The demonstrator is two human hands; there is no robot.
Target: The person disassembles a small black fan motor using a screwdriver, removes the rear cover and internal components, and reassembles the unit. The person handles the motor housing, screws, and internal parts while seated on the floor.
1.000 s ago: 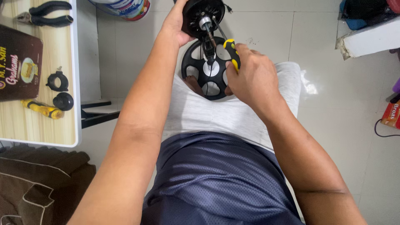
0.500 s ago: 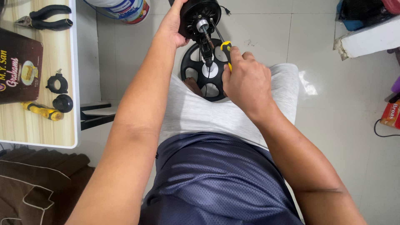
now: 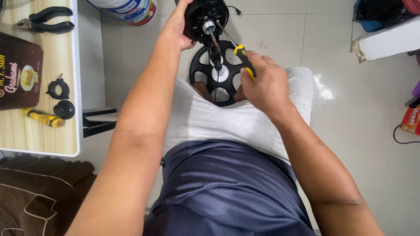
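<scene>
Motor (image 3: 205,19), black and round with its shaft toward the camera, was held above the tiled floor (image 3: 280,39), over the black spoked base (image 3: 218,74), by the left hand (image 3: 179,28), whose fingers curled around its left edge in a firm grip. The right hand (image 3: 262,85) was closed around the yellow-and-black handle of a screwdriver (image 3: 232,43), the blade slanting up to the motor face near the shaft. Compared with half a second before, the right hand sat slightly lower and to the right, and more of the blade showed; the motor stayed where it was. A painted bucket (image 3: 131,8) stood on the floor at the top edge, its contents out of view. On the table (image 3: 76,131) at the left lay pliers (image 3: 43,19), a brown box (image 3: 19,76), a black ring (image 3: 58,88), a black knob (image 3: 64,109) and a yellow tool (image 3: 41,118). The forearms hid much of the lap and part of the base.
</scene>
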